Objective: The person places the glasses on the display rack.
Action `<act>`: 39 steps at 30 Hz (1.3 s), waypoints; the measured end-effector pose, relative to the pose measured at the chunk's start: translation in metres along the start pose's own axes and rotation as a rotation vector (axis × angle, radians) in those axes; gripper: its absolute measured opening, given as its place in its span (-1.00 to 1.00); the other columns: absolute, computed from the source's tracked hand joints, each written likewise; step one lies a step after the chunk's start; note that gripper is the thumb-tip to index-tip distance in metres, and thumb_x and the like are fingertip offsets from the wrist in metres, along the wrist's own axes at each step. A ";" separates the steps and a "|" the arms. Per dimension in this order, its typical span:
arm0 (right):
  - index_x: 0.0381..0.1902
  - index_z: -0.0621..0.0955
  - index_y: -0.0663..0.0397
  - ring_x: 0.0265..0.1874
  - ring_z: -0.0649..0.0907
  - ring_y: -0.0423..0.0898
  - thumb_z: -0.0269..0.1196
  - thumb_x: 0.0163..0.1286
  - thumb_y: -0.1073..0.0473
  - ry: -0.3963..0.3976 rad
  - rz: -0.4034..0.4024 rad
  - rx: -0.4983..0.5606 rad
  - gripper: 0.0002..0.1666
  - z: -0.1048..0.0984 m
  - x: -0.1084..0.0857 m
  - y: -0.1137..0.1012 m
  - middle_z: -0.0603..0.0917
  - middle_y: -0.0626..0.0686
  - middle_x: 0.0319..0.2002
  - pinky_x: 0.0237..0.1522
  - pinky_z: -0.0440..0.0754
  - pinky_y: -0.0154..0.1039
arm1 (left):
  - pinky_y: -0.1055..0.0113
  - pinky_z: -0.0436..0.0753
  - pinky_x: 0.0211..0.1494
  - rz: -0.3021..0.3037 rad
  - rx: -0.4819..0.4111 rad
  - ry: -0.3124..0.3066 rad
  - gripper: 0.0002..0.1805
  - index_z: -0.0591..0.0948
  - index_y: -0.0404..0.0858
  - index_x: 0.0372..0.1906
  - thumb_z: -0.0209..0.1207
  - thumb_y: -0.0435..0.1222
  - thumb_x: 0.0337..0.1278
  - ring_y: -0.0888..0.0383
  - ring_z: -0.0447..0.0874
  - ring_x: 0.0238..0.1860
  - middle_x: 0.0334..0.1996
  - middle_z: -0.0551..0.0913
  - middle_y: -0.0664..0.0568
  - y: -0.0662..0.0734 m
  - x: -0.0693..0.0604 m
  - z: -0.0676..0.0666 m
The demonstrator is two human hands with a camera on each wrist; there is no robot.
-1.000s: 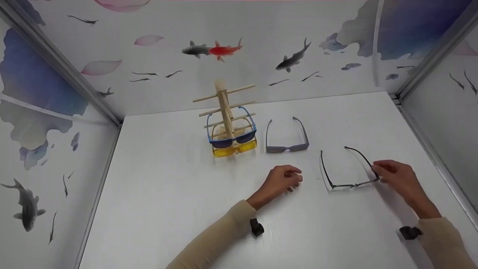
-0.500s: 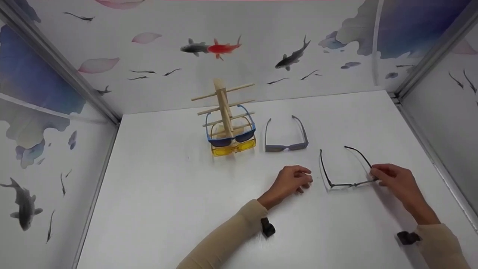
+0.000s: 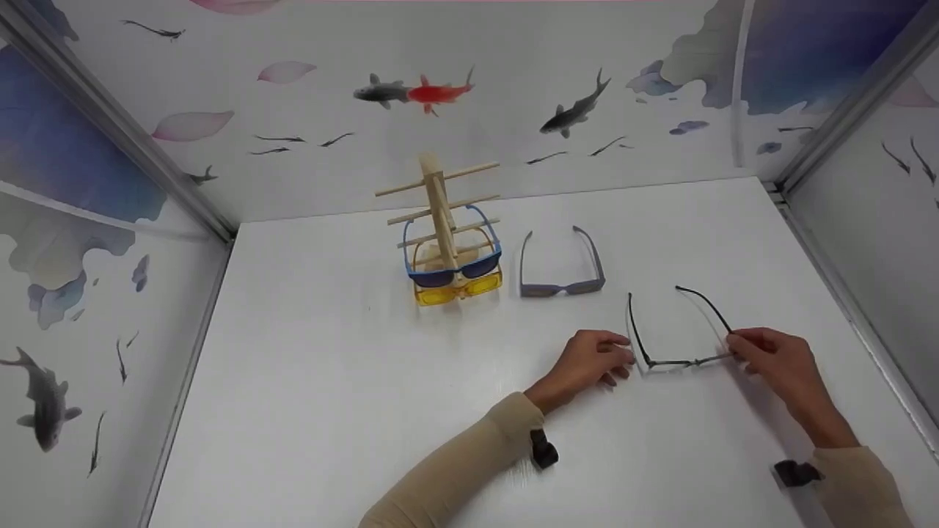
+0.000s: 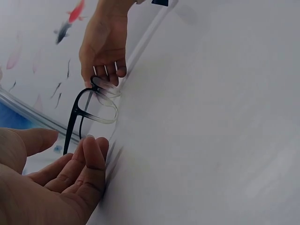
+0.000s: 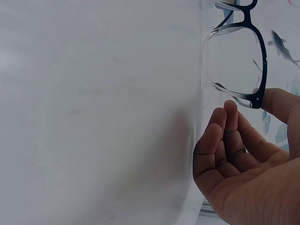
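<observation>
A pair of eyeglasses (image 3: 675,364) with dark upper rims, clear lower rims and clear lenses lies on the white table (image 3: 330,411), temples pointing away. My right hand (image 3: 781,367) pinches it at the right hinge corner; in the right wrist view the thumb tip is hidden behind the frame (image 5: 263,61). My left hand (image 3: 587,363) is beside the left temple, fingers loosely bent and thumb apart, holding nothing. In the left wrist view the black temples (image 4: 70,126) of the eyeglasses reach towards its fingers; whether they touch, I cannot tell.
Grey-purple sunglasses (image 3: 563,289) lie behind the hands. To their left stands a wooden rack (image 3: 440,205) with several crossbars, bearing blue sunglasses (image 3: 433,279) above yellow glasses (image 3: 438,296). Patterned walls (image 3: 499,161) enclose the back and sides.
My left hand has moved right, up to the left temple of the eyeglasses. My right hand has shifted slightly down and left at the hinge corner. The eyeglasses have barely moved.
</observation>
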State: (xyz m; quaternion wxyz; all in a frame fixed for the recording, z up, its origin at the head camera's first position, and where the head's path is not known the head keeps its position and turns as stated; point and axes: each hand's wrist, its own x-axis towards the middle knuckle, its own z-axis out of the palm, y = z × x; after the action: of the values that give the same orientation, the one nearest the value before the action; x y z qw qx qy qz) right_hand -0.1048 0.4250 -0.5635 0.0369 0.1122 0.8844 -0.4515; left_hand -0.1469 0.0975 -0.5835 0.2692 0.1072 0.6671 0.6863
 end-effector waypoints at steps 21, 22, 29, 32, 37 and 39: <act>0.20 0.69 0.47 -0.33 0.68 -0.19 0.35 0.66 -0.04 0.049 0.010 0.043 -0.42 -0.003 -0.007 -0.002 0.78 0.00 -0.27 -0.26 0.74 -0.40 | 0.23 0.86 -0.11 -0.019 -0.141 -0.025 -0.65 0.69 -0.54 0.24 0.29 -0.41 0.53 0.00 0.88 -0.22 -0.23 0.88 -0.07 0.007 0.008 0.016; 0.19 0.69 0.48 -0.33 0.69 -0.18 0.36 0.65 -0.02 0.053 0.000 0.054 -0.43 -0.003 -0.008 -0.003 0.79 0.00 -0.28 -0.26 0.75 -0.40 | 0.23 0.86 -0.11 -0.013 -0.150 -0.021 -0.66 0.70 -0.55 0.23 0.29 -0.42 0.53 0.01 0.88 -0.24 -0.24 0.87 -0.07 0.007 0.008 0.016; 0.15 0.69 0.50 -0.32 0.73 -0.15 0.37 0.64 0.05 0.068 -0.042 0.105 -0.49 0.001 -0.014 -0.013 0.80 -0.04 -0.30 -0.25 0.75 -0.42 | 0.28 0.84 -0.16 0.023 -0.183 0.040 -0.71 0.74 -0.56 0.13 0.31 -0.42 0.52 0.14 0.83 -0.33 -0.30 0.85 -0.06 0.009 0.006 0.011; 0.13 0.70 0.50 -0.31 0.73 -0.14 0.38 0.64 0.05 0.069 -0.047 0.129 -0.50 0.003 -0.016 -0.017 0.80 -0.09 -0.29 -0.24 0.75 -0.41 | 0.31 0.84 -0.18 0.033 -0.177 0.067 -0.73 0.75 -0.55 0.11 0.33 -0.40 0.52 0.16 0.82 -0.35 -0.31 0.85 -0.06 0.011 0.005 0.009; 0.09 0.73 0.45 -0.31 0.75 -0.15 0.40 0.62 0.06 0.077 -0.050 0.170 -0.54 0.003 -0.021 -0.025 0.81 -0.14 -0.29 -0.23 0.75 -0.41 | 0.34 0.83 -0.20 0.039 -0.182 0.077 -0.72 0.75 -0.56 0.10 0.34 -0.39 0.51 0.19 0.81 -0.37 -0.32 0.84 -0.05 0.017 0.003 0.006; 0.07 0.74 0.42 -0.31 0.75 -0.15 0.40 0.62 0.07 0.078 -0.051 0.179 -0.57 0.003 -0.023 -0.029 0.81 -0.13 -0.30 -0.23 0.76 -0.41 | 0.36 0.82 -0.21 0.034 -0.183 0.076 -0.72 0.74 -0.56 0.10 0.34 -0.40 0.50 0.19 0.80 -0.37 -0.32 0.84 -0.04 0.018 0.001 0.004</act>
State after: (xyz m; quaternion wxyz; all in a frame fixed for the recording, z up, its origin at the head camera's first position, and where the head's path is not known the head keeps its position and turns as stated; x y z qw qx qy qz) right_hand -0.0888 0.4025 -0.5385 -0.0190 0.1102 0.8440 -0.5246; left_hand -0.1499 0.1024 -0.5655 0.2405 0.0673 0.6094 0.7525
